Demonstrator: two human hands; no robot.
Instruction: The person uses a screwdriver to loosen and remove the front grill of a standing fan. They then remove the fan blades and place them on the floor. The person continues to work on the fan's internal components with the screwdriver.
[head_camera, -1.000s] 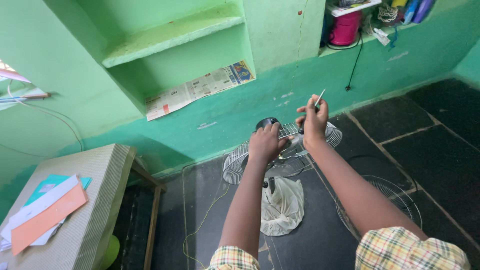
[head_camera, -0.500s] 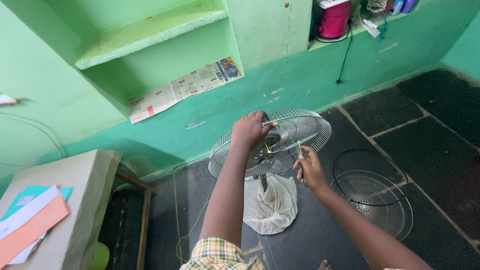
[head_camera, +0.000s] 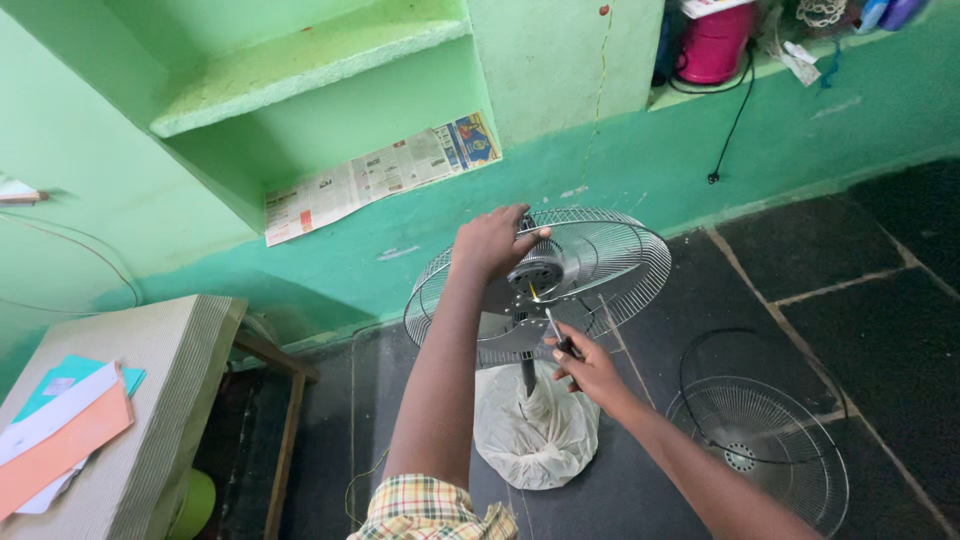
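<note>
Fan guard, a round wire cage, stands tilted on the dark tiled floor just in front of the green wall, its pole rising out of a white plastic bag that wraps the base. Above it, a sheet of newspaper hangs over the lip of a green wall niche, long and pale with a blue and yellow patch at its right end. Farther right, on a ledge, sits a pink round container with a black cord dangling below it, and beside that some small white and blue items too blurred to tell. At lower left, a ribbed grey-beige box carries flat paper packets on top: one orange, one white, one teal. The left hand is clenched over the upper rim of the guard near the hub, gripping the wires. The right hand is below and in front of the cage, closed around a screwdriver whose shaft points up toward the hub. A second wire guard lies flat on the floor to the right, well apart from both hands.
</note>
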